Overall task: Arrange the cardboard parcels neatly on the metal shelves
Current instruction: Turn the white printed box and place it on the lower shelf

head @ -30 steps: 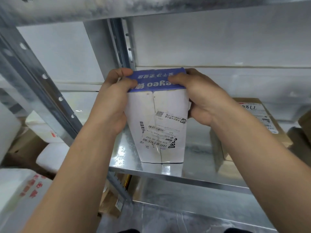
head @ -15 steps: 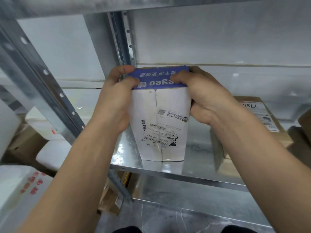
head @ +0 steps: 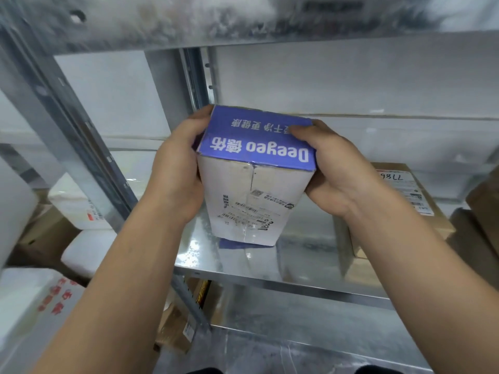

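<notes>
The person's left hand (head: 178, 168) and right hand (head: 332, 174) clasp opposite sides of the white cardboard parcel with a purple top (head: 253, 201), steadying it tilted over the shiny metal shelf (head: 310, 244), probably to square it left of the brown cardboard parcel (head: 410, 190).

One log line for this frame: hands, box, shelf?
left hand: grips blue-and-white box | right hand: grips same | box: tilted over metal shelf, contact unclear | brown parcel: right, apart

Left hand (head: 178, 168), right hand (head: 337, 171) grip blue-topped parcel (head: 253, 190) (tilted) over metal shelf (head: 305, 255)
</notes>
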